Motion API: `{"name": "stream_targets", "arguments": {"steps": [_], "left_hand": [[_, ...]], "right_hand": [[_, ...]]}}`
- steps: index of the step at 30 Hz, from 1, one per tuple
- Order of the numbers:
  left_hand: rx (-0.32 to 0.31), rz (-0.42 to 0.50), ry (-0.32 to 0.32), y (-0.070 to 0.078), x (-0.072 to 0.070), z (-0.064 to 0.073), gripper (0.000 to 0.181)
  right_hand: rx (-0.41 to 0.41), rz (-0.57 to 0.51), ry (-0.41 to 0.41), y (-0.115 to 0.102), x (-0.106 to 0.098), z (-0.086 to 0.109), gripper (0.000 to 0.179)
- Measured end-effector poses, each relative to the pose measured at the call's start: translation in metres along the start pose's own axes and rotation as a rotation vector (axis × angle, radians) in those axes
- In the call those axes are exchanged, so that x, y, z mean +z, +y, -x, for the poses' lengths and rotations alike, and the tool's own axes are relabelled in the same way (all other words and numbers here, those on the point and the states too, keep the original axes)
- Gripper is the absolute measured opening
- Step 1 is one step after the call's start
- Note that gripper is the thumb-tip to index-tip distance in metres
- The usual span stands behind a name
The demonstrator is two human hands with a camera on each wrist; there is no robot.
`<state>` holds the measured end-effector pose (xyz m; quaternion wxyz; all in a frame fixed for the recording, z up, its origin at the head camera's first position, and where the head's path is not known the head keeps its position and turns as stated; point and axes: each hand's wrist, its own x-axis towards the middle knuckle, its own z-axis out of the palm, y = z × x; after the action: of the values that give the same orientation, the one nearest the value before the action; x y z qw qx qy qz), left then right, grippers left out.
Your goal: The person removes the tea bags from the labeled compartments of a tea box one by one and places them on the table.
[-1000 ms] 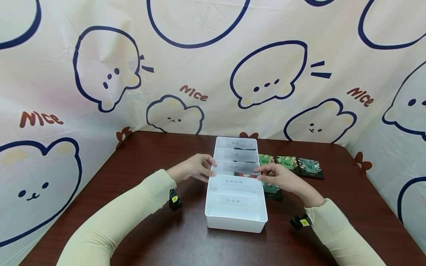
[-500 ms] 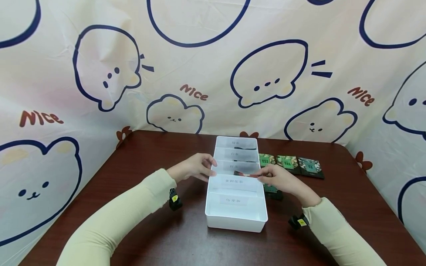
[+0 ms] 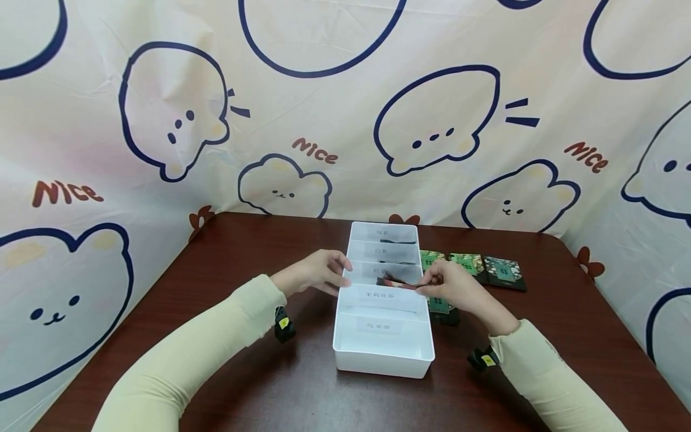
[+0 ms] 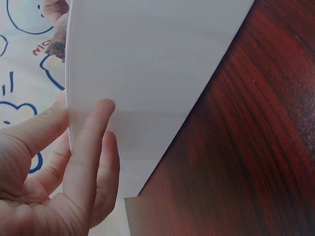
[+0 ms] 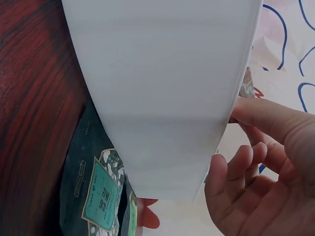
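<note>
White divided box [image 3: 383, 363] stands lengthwise on the dark red-brown wooden surface [image 3: 259, 393], five compartments in a row, printed paper labels on the partitions. Red tea sachet [image 3: 396, 283] is at the box's third compartment from the far end, up at rim level, tilted, partly above the rim. Right hand [image 3: 450, 289] is at the box's right rim, thumb and index finger pinching the sachet's right end, other fingers [image 5: 239, 164] loosely curled outside the wall. Left hand [image 3: 318, 271] is at the box's left rim, fingers [image 4: 107, 108] loosely spread and fairly straight, two lying along the outer wall, rest by the rim; holds no sachet. Dark packet edges [image 3: 398, 242] show in the box's two farthest compartments. Green-labelled tea packets [image 3: 504, 271] lie to the right of the box, the nearest one just beside its wall, partly under the right hand in the head view. Cream sleeves [image 3: 216, 333] and black wrist cameras [image 3: 283, 324] flank the box. Cartoon-printed cloth [image 3: 345, 108] hangs behind it.
</note>
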<state>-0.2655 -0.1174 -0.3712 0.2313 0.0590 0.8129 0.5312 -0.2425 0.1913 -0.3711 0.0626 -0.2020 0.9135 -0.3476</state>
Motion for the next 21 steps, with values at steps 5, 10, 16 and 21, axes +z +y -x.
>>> {"name": "stream_targets", "arguments": {"steps": [5, 10, 16, 21], "left_hand": [[0.005, 0.004, 0.0, 0.0, 0.0, 0.0, 0.036], [0.005, 0.0, 0.001, 0.0, 0.0, 0.0, 0.037], [0.006, -0.006, 0.002, -0.002, 0.0, -0.001, 0.037], [0.007, -0.007, 0.003, -0.002, 0.0, -0.001, 0.037]], "right_hand": [[-0.004, 0.012, 0.018, -0.003, -0.003, 0.001, 0.015], [-0.014, -0.062, 0.024, -0.003, -0.009, 0.004, 0.018], [-0.091, -0.249, 0.046, -0.003, -0.018, 0.007, 0.015], [-0.163, -0.417, 0.092, -0.009, -0.028, 0.013, 0.013]]}}
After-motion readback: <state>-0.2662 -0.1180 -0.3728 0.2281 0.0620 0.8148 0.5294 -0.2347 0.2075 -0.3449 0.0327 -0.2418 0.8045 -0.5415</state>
